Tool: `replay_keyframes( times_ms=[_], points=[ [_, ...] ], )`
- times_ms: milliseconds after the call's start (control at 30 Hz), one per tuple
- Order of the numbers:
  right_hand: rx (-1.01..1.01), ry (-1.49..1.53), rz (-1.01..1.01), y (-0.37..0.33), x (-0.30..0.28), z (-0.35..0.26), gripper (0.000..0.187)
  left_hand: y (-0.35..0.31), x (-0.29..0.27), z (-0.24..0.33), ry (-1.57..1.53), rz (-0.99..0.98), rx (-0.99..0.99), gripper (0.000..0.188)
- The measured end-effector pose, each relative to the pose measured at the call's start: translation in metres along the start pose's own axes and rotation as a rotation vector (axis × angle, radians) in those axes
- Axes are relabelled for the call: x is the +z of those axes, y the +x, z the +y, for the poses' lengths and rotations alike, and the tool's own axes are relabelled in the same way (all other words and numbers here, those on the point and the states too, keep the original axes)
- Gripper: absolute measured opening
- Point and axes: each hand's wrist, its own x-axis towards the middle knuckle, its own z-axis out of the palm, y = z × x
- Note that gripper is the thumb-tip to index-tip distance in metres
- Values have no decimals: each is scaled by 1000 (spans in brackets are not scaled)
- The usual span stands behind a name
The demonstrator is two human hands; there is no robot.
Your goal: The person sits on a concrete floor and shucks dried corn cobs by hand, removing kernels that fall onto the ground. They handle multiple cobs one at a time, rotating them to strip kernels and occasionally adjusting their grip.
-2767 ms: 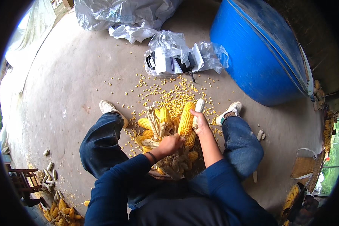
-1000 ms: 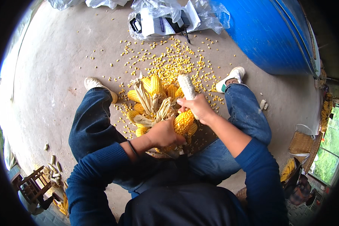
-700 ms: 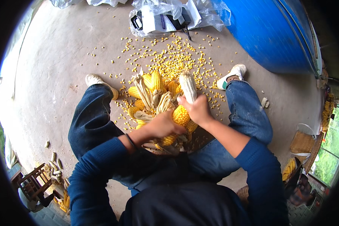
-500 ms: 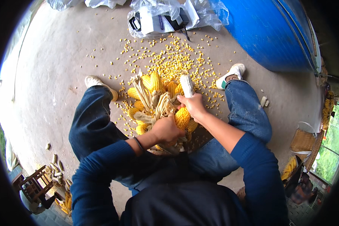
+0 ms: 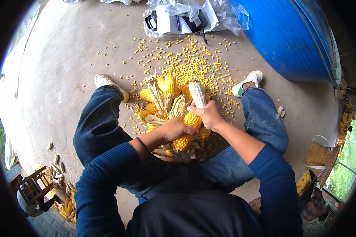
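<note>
My right hand [image 5: 209, 115] is closed around a pale, stripped corn cob [image 5: 197, 94], whose far end points up and away. Just to its left, my left hand [image 5: 176, 129] grips a yellow ear of corn [image 5: 182, 142], its thumb lying across the kernels. The ear's upper part lies against or very close to the cob's lower end, which my right hand hides. Under and beyond both hands is a heap of yellow corn ears [image 5: 170, 83] with dry, pulled-back husks [image 5: 159, 98]. Whatever holds the heap is mostly covered.
Loose kernels [image 5: 192, 67] are scattered over the concrete floor beyond the heap. Farther off lie a clear plastic bag [image 5: 235, 19] and a big blue container [image 5: 288, 39]. A wooden stool [image 5: 35, 185] and bare cobs [image 5: 57, 173] are at left, a woven basket [image 5: 317, 152] at right.
My left hand has shifted up along the yellow ear, baring more kernels below its thumb. The stripped cob in my right hand has tilted and dropped slightly. The whole view has shifted a little.
</note>
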Motion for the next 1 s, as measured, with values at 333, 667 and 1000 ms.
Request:
replay_keyframes(
  times_ms=[333, 667, 1000],
  points=[
    [-46, -332, 241, 12, -23, 11, 24, -140, -3, 74, 231, 602, 1429, 43],
    [-80, -311, 199, 15, -9, 4, 22, -194, 48, 79, 34, 77, 1897, 55],
    [-165, -339, 192, 10, -12, -6, 24, -189, 56, 80, 22, 81, 1903, 69]
  ],
)
